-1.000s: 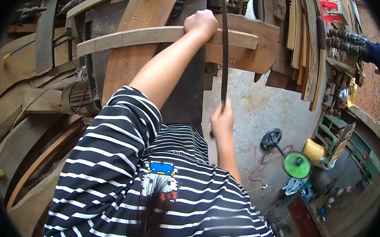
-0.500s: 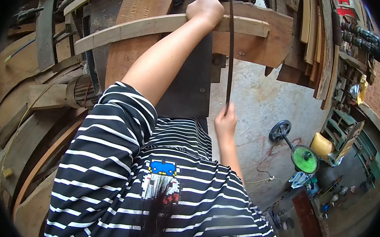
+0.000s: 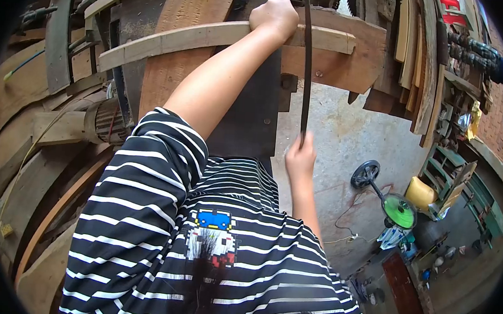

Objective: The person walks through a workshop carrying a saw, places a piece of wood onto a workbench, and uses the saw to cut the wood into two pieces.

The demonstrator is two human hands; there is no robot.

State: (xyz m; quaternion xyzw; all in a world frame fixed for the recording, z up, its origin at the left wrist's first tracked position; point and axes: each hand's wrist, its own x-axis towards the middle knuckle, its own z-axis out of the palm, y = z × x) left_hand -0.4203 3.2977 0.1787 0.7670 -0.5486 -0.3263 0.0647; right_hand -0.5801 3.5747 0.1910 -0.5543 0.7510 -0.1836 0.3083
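My left hand (image 3: 274,18) is closed in a fist at the top centre, its wrist crossing over a pale wooden bar (image 3: 196,36). The fingertips are hidden, so what they grip cannot be made out. A long, thin dark strip (image 3: 307,73) runs upright just right of that fist and passes over the bar. Around the strip's lower end my right hand (image 3: 301,156) is closed, slightly blurred. The bar lies across a wide brown board (image 3: 186,6) and a brown wooden piece (image 3: 339,67). Below my left hand is a dark flat panel (image 3: 246,110).
Stacked wooden boards (image 3: 416,57) stand at the upper right. A fan with a green centre (image 3: 399,211), a yellow container (image 3: 421,194) and cables are on the right. A motor (image 3: 105,120) and curved wooden pieces (image 3: 41,165) are at the left.
The view has shifted slightly, and the fan appears a little further left. My right hand stays at the strip's lower end; my left hand remains a fist at the bar.
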